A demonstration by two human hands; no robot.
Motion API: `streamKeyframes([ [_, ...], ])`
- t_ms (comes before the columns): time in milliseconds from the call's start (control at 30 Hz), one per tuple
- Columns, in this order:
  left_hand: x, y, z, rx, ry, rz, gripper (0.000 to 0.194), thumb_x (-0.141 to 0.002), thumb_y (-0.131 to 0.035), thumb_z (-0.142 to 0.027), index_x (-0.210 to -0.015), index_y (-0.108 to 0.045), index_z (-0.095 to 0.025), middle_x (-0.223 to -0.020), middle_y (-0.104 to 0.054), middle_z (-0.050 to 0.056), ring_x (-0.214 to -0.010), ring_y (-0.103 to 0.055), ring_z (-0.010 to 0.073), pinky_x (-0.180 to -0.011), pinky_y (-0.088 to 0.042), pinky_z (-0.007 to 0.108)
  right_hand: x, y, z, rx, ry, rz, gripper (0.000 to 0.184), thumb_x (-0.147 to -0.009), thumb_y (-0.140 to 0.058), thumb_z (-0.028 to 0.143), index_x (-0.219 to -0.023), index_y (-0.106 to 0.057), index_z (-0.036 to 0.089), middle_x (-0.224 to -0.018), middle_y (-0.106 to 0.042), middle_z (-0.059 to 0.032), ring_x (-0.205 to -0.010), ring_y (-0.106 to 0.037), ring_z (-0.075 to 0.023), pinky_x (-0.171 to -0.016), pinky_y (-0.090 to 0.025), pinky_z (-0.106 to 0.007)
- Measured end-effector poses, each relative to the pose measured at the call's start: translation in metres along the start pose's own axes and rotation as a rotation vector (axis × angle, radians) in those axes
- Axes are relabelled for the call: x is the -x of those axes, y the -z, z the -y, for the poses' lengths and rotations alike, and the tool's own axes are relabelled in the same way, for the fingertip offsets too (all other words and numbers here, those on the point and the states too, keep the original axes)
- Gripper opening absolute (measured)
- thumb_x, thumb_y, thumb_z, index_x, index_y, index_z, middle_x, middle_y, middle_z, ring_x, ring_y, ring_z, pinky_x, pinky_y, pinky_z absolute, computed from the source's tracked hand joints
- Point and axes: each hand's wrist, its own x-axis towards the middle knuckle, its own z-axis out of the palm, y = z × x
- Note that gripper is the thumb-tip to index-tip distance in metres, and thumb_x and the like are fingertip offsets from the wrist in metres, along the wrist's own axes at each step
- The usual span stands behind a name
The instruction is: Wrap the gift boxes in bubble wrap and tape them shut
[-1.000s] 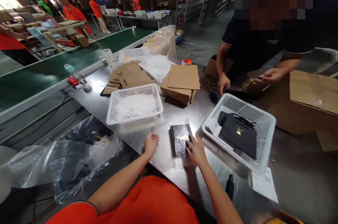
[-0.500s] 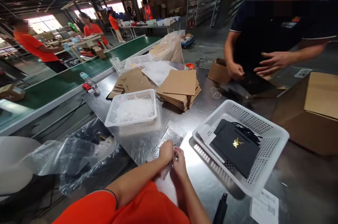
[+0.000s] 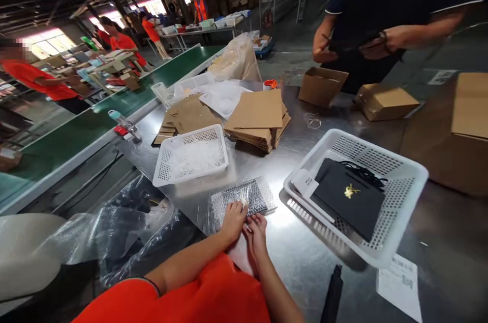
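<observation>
A clear bubble wrap bag [image 3: 223,201] with a dark flat item inside lies on the metal table, just beyond my hands. My left hand [image 3: 233,222] is closed on the near edge of the bag, its fingers curled over it. Beside it my right hand [image 3: 256,234] is closed at the same edge, fingertips bent toward the left hand. Between the two hands shows a small pale bit that I cannot make out. To the right stands a white plastic basket [image 3: 406,214] holding black paper bags [image 3: 348,196] with a gold emblem and black cord handles.
Ahead are a white basket [image 3: 163,164] of clear plastic pieces and stacked cardboard sheets [image 3: 257,109]. A black umbrella-like object [image 3: 332,295] and a printed label [image 3: 398,282] lie at right. A co-worker [image 3: 381,18] stands across, near cardboard boxes [image 3: 389,102]. A green conveyor [image 3: 87,125] runs at left.
The bubble wrap bag now lies flatter and turned more sideways, with my hands at its near edge. Across the table, a small closed box now shows, and the co-worker's hands have moved up.
</observation>
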Motion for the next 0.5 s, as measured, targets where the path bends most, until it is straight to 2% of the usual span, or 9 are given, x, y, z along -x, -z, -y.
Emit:
streamKeyframes([
  [67,0.008,-0.005,0.011,-0.006,-0.089,-0.011,0.041,-0.094,-0.044,-0.01,-0.131,-0.059,-0.016,-0.114,-0.066,0.012,-0.109,-0.059,0.0268,-0.097,-0.048,0.046,0.005,0.024,0.002,0.076,0.035,-0.025,0.046,-0.068,-0.047,0.038,-0.112,-0.038,0.027,-0.112,-0.059,-0.0103,-0.102,-0.064,-0.0255,-0.084,-0.056,-0.04],
  [133,0.019,-0.01,0.028,-0.001,-0.188,-0.014,0.045,-0.092,-0.043,-0.007,-0.132,-0.059,-0.018,-0.113,-0.068,0.011,-0.108,-0.061,0.0266,-0.097,-0.049,0.046,0.021,0.07,0.004,0.159,0.082,-0.172,0.047,-0.073,-0.045,0.041,-0.117,-0.04,0.026,-0.119,-0.058,-0.0133,-0.106,-0.062,-0.0278,-0.089,-0.054,-0.044],
  [200,0.03,-0.018,0.048,0.01,-0.278,-0.018,0.05,-0.09,-0.042,-0.004,-0.133,-0.059,-0.02,-0.116,-0.069,0.012,-0.111,-0.061,0.0273,-0.099,-0.049,0.048,0.052,0.131,0.006,0.349,0.158,-0.449,0.052,-0.079,-0.042,0.044,-0.125,-0.042,0.021,-0.125,-0.056,-0.0193,-0.112,-0.059,-0.0326,-0.093,-0.052,-0.049],
  [267,0.037,-0.029,0.064,0.039,-0.332,-0.057,0.052,-0.089,-0.042,-0.003,-0.133,-0.06,-0.021,-0.118,-0.069,0.013,-0.116,-0.061,0.0278,-0.103,-0.048,0.049,0.092,0.194,0.01,0.642,0.197,-0.833,0.06,-0.081,-0.042,0.048,-0.128,-0.047,0.011,-0.125,-0.055,-0.0291,-0.119,-0.053,-0.0417,-0.099,-0.045,-0.058],
  [333,0.043,-0.039,0.072,0.072,-0.343,-0.108,0.052,-0.089,-0.041,-0.003,-0.133,-0.061,-0.022,-0.12,-0.07,0.013,-0.12,-0.061,0.0275,-0.107,-0.047,0.049,0.126,0.248,0.016,0.843,0.107,-1.123,0.071,-0.081,-0.043,0.053,-0.13,-0.049,0.0,-0.127,-0.052,-0.04,-0.127,-0.045,-0.0515,-0.1,-0.039,-0.066],
  [367,0.045,-0.043,0.073,0.084,-0.34,-0.13,0.052,-0.09,-0.04,-0.003,-0.134,-0.06,-0.021,-0.12,-0.07,0.012,-0.122,-0.061,0.027,-0.108,-0.047,0.049,0.136,0.268,0.019,0.872,-0.008,-1.185,0.078,-0.08,-0.045,0.056,-0.13,-0.05,-0.003,-0.126,-0.051,-0.0435,-0.125,-0.046,-0.0548,-0.096,-0.04,-0.067],
  [400,0.046,-0.046,0.073,0.093,-0.338,-0.145,0.052,-0.09,-0.038,-0.003,-0.135,-0.059,-0.02,-0.121,-0.07,0.012,-0.123,-0.061,0.0264,-0.109,-0.047,0.048,0.141,0.285,0.023,0.881,-0.153,-1.162,0.083,-0.077,-0.048,0.058,-0.129,-0.052,-0.006,-0.122,-0.053,-0.0449,-0.121,-0.049,-0.0566,-0.092,-0.042,-0.068],
  [500,0.047,-0.049,0.07,0.103,-0.345,-0.143,0.052,-0.092,-0.037,-0.004,-0.137,-0.057,-0.018,-0.127,-0.069,0.012,-0.127,-0.06,0.0252,-0.112,-0.047,0.049,0.138,0.31,0.03,0.887,-0.504,-0.998,0.08,-0.075,-0.046,0.057,-0.128,-0.057,-0.002,-0.107,-0.062,-0.0406,-0.104,-0.063,-0.0528,-0.075,-0.047,-0.062],
])
